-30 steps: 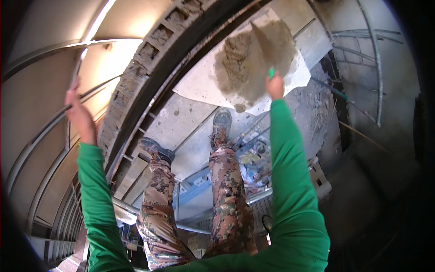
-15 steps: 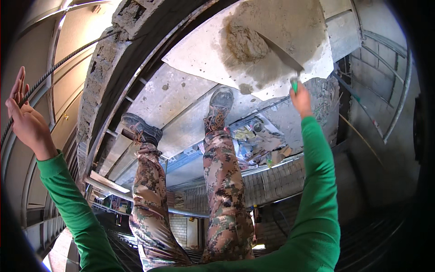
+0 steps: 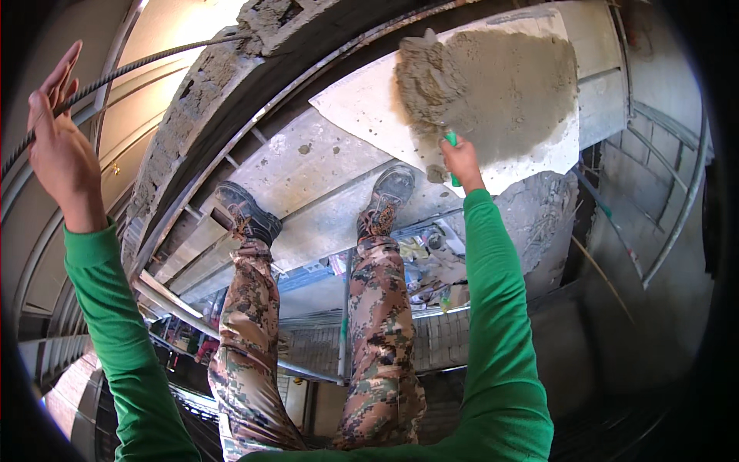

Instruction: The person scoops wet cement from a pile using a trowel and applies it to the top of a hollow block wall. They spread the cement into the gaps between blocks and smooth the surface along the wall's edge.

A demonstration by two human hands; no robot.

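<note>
My right hand (image 3: 462,160) is closed round the green handle of a trowel (image 3: 451,140), at the near edge of a pale board (image 3: 350,108). Its blade is hard to make out against the wet mortar (image 3: 431,88), which is heaped on the board's left and spread thin to the right. At the far left, my left hand (image 3: 65,154) is raised, its fingers stretched up. A ribbed steel bar (image 3: 146,71) passes through the crook between its thumb and fingers, seemingly touching the hand.
My shoes (image 3: 394,187) stand on metal planks (image 3: 308,165) spotted with mortar. A rough concrete edge (image 3: 181,115) runs along the left. Debris (image 3: 435,262) lies below, beyond the planks' near edge. Metal tubes (image 3: 685,200) stand at the right.
My right hand has moved left with the trowel, to the near side of the heap. The mortar now spreads farther right. My view has shifted; my left hand remains at the bar.
</note>
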